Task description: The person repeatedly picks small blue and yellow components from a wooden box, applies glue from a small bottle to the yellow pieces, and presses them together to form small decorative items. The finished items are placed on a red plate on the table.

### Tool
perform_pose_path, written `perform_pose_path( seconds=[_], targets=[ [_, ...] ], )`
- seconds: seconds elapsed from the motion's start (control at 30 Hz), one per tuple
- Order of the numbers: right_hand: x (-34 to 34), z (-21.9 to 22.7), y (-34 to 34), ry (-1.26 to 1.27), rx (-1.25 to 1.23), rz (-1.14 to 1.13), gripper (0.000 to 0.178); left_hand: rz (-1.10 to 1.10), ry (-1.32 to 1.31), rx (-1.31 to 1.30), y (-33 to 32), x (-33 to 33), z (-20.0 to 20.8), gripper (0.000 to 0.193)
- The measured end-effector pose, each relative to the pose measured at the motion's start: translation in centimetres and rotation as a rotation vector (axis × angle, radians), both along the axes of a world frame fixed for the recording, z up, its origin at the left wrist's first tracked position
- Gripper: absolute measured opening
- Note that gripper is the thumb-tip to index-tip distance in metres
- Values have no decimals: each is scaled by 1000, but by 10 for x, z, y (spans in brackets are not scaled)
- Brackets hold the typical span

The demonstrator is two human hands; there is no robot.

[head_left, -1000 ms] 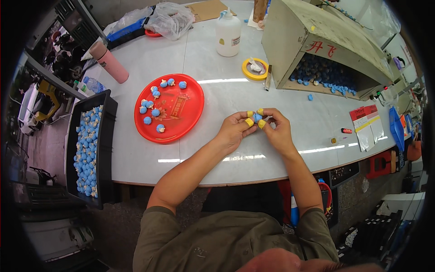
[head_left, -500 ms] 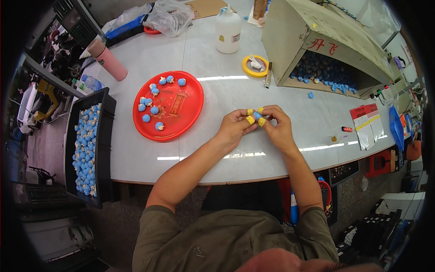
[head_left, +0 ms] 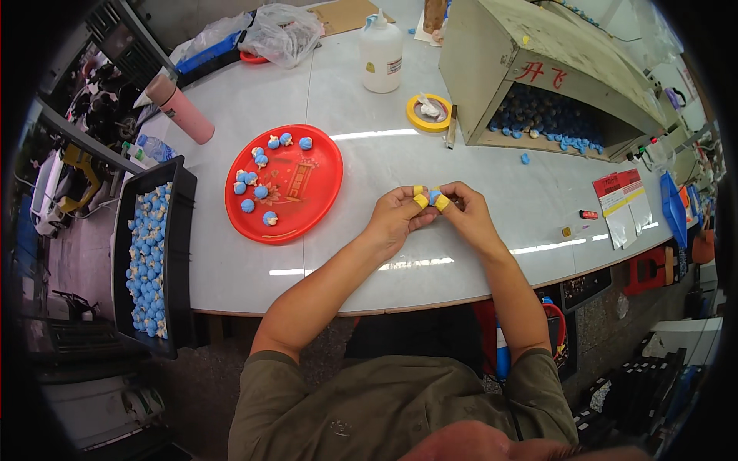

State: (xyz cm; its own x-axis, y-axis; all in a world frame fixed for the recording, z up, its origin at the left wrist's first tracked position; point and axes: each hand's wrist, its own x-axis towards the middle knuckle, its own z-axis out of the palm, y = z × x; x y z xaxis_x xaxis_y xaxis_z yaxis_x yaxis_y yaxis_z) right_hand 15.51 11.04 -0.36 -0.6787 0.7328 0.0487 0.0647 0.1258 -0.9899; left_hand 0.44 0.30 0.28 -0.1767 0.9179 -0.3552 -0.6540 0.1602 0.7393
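Observation:
Between the fingertips of both hands is a small blue piece [head_left: 434, 197], partly covered by the fingers. My left hand [head_left: 396, 217] pinches it from the left; yellow tape wraps its thumb and a fingertip. From the right, my right hand [head_left: 467, 215] grips the same piece, with yellow tape on its thumb. Left of my hands lies a round red plate [head_left: 323, 200] bearing several blue balls with cream-coloured tips. Farther left, a black bin [head_left: 182, 230] is filled with many similar blue balls [head_left: 146, 269].
A greenish box [head_left: 480, 96] with an open front holds a heap of dark blue pieces at the back right. Nearby are yellow tape [head_left: 415, 117], a white squeeze bottle [head_left: 380, 58] and a pink flask [head_left: 184, 114]. Red-topped papers [head_left: 619, 200] lie on the right.
The fingers of both hands have shifted slightly around the small blue piece, the right hand's fingers curling more. The whole view has moved a little; the plate's contents look unchanged.

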Motion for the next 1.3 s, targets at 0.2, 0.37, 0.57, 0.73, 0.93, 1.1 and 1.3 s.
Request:
perform_pose_path(
  seconds=[0.2,0.37,0.57,0.73,0.93,1.1,1.3],
  targets=[
    [-2,10,-8,-57,47,5,19,-89,-50,-54,-4,-1,8,24],
    [-7,3,-9,8,-54,-61,22,-2,48,-31,-2,0,5,23],
    [-14,-6,-20,-90,65,-129,27,33,142,53,-3,5,-1,20],
    [-16,-9,-26,-87,163,-185,30,54,174,70,-2,12,-7,19],
    [-17,-20,-25,-27,169,-202,26,55,177,83,0,13,-10,18],
    [-18,-26,-24,-9,182,-209,24,47,187,85,1,12,-12,18],
    [-19,-28,-23,-17,200,-220,23,48,174,84,1,12,-10,18]
  ],
)
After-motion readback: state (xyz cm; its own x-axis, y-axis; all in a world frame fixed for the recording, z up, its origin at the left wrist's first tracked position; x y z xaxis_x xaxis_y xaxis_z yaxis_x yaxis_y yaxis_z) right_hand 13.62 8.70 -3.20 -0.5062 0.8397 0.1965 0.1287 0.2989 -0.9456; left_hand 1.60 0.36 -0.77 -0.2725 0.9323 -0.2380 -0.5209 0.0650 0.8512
